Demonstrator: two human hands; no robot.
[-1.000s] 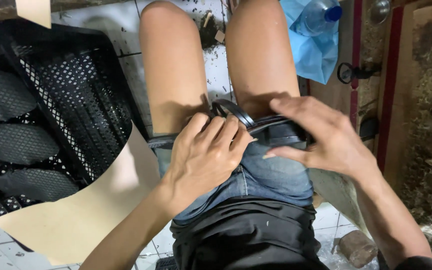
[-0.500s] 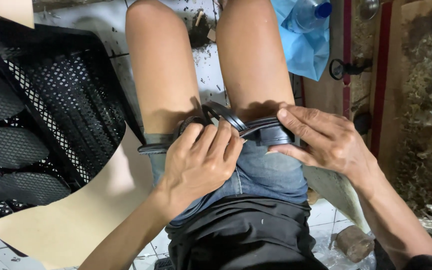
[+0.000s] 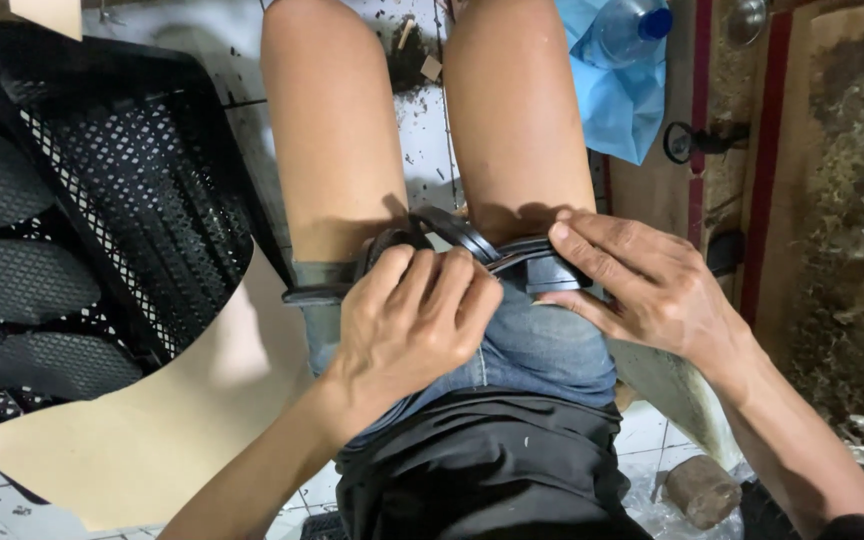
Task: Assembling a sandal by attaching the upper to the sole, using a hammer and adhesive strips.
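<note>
Lying across the lap on the denim shorts (image 3: 542,350), a black strap (image 3: 472,245) is held between both hands. The left hand (image 3: 407,320) is curled over the strap's left part, fingers folded onto it. The right hand (image 3: 652,290) is pressed on the strap's right end, fingers narrow and pinching it. A black mesh crate (image 3: 82,200) is seen at the left.

Matt black rubber strap (image 3: 472,245); faded denim shorts (image 3: 532,345); perforated plastic crate (image 3: 122,190).

Your right hand (image 3: 642,290) slid nearer along the black rubber strap (image 3: 472,245), left hand (image 3: 412,320) fingers curled tighter over it
</note>
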